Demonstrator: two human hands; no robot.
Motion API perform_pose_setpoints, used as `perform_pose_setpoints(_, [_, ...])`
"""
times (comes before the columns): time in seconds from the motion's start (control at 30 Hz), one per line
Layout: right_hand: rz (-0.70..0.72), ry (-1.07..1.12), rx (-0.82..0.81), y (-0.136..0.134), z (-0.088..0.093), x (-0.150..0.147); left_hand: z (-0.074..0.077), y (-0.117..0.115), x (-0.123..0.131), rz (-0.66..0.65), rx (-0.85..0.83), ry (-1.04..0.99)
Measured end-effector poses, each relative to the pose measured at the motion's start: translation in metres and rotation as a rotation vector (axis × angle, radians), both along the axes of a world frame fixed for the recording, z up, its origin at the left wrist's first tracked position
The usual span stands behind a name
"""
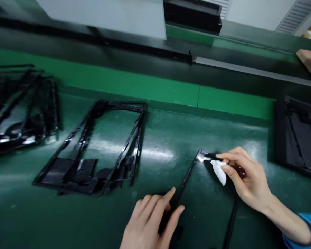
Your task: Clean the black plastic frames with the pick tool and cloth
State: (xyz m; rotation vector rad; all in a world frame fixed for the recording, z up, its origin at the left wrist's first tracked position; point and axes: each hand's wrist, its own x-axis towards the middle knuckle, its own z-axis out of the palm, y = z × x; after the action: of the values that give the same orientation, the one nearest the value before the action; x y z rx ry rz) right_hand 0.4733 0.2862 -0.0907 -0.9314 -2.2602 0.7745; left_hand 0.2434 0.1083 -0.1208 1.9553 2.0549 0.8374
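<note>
A thin black plastic frame (190, 171) lies on the dark green bench in front of me. My left hand (151, 221) rests on the frame's left rail near its lower end, fingers stretched out and pressing it down. My right hand (245, 178) pinches a small white cloth (219, 171) between thumb and fingers and holds it against the frame's top edge, close to the upper left corner. The frame's right rail (232, 221) shows below my right wrist.
Several black frames (93, 148) lie stacked at centre left, and another heap of frames (18, 107) at far left. A black tray (299, 136) sits at the right edge. A green strip and a dark conveyor rail (223, 65) run along the back.
</note>
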Motion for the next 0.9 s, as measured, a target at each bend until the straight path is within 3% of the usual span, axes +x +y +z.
perform_pose_setpoints(0.07, [-0.017, -0.034, 0.049, 0.001, -0.003, 0.009, 0.014, 0.014, -0.005, -0.052, -0.018, 0.046])
perform_pose_setpoints(0.17, [-0.075, -0.126, 0.134, -0.002, -0.006, 0.015, 0.03, 0.058, -0.006, -0.111, -0.036, 0.065])
perform_pose_setpoints(0.27, [-0.127, -0.228, 0.193, -0.004, -0.01, 0.013, 0.027, 0.111, -0.001, -0.141, -0.09, 0.072])
perform_pose_setpoints(0.37, [-0.143, -0.29, 0.197, -0.004, -0.019, 0.008, 0.014, 0.145, 0.002, -0.126, -0.072, 0.052])
perform_pose_setpoints(0.43, [-0.123, -0.324, 0.214, -0.003, -0.026, 0.005, 0.006, 0.15, 0.004, -0.138, -0.05, 0.047])
perform_pose_setpoints(0.6, [-0.097, -0.36, 0.29, -0.005, -0.038, 0.002, -0.001, 0.141, 0.007, -0.143, 0.0, 0.067])
perform_pose_setpoints(0.9, [-0.125, -0.378, 0.327, -0.006, -0.038, 0.001, -0.007, 0.136, 0.012, -0.115, 0.034, 0.179])
